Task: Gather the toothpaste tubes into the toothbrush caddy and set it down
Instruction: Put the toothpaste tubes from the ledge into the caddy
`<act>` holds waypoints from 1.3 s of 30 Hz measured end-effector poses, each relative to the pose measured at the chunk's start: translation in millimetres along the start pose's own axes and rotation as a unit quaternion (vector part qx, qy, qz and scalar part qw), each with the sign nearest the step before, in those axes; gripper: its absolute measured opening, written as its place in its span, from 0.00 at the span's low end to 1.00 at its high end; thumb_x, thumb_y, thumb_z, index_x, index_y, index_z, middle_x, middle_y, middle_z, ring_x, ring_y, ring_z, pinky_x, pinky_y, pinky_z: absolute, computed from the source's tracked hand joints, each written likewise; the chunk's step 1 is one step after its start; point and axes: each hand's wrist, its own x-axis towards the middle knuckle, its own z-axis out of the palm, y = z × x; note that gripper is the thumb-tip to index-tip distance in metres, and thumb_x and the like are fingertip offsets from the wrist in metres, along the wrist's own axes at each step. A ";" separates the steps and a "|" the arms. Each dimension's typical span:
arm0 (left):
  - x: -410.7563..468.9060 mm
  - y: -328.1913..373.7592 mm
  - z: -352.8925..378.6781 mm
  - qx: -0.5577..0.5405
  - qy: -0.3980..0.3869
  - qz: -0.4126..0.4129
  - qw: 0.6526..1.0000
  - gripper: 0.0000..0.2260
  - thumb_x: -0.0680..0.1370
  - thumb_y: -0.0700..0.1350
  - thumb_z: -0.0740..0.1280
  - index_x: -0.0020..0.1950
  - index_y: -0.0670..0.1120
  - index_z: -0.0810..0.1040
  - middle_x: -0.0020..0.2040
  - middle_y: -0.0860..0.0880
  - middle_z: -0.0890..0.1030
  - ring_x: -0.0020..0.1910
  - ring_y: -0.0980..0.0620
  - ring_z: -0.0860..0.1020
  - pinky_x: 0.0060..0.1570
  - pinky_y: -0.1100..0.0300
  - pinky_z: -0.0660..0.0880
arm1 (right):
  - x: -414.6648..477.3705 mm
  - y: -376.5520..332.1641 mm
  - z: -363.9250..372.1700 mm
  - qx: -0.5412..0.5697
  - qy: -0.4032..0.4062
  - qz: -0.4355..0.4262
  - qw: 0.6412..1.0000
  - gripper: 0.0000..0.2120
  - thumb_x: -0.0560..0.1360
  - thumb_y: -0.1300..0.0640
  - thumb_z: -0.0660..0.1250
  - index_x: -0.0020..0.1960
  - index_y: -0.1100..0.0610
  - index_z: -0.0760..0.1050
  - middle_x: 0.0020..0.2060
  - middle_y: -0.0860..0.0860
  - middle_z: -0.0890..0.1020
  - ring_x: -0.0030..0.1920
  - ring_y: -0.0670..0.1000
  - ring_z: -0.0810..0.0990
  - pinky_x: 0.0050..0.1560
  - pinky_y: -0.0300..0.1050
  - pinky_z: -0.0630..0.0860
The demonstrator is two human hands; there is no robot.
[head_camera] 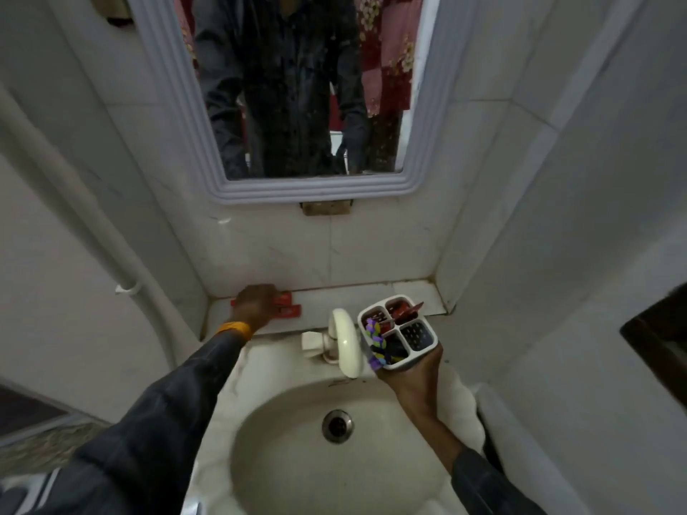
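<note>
My right hand (412, 373) holds a white four-compartment toothbrush caddy (420, 338) from below, above the sink's back edge. One far compartment holds a red toothpaste tube (403, 310); a near one holds purple and dark toothbrushes (375, 338). My left hand (256, 304) rests over red toothpaste tubes (288, 306) lying on the tiled ledge (371, 297) at its left end; its fingers curl down onto them, and most of the tubes are hidden beneath it.
A cream tap (344, 341) stands between my hands at the back of the basin (297, 440), whose drain (337, 425) sits mid-bowl. A framed mirror (290, 87) hangs above. Tiled walls close in on both sides, and a white pipe (122, 262) runs down the left.
</note>
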 end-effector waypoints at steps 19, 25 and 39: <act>-28.7 34.9 7.6 -0.280 -0.016 0.057 0.958 0.11 0.76 0.43 0.72 0.55 0.39 0.79 0.46 0.42 0.84 0.42 0.48 0.84 0.44 0.55 0.82 | -4.5 3.3 0.6 0.009 0.017 0.012 1.000 0.65 0.50 0.46 0.92 0.79 0.60 0.64 0.74 0.56 0.78 0.73 0.56 0.81 0.72 0.55 0.82; -47.5 112.3 -17.8 -0.362 -0.045 0.188 0.912 0.11 0.71 0.38 0.76 0.49 0.36 0.80 0.43 0.43 0.84 0.36 0.52 0.82 0.32 0.64 0.77 | -2.5 0.5 -1.4 0.029 0.011 0.010 0.999 0.58 0.52 0.56 0.93 0.76 0.59 0.68 0.70 0.51 0.83 0.69 0.45 0.84 0.69 0.52 0.85; -73.1 210.0 54.4 0.029 -0.082 0.317 0.945 0.11 0.65 0.49 0.78 0.45 0.49 0.84 0.43 0.47 0.86 0.42 0.49 0.82 0.40 0.61 0.75 | 0.5 -11.2 2.0 -0.029 -0.026 -0.048 0.998 0.39 0.58 0.51 0.91 0.63 0.52 0.76 0.52 0.28 0.84 0.58 0.23 0.80 0.56 0.19 0.75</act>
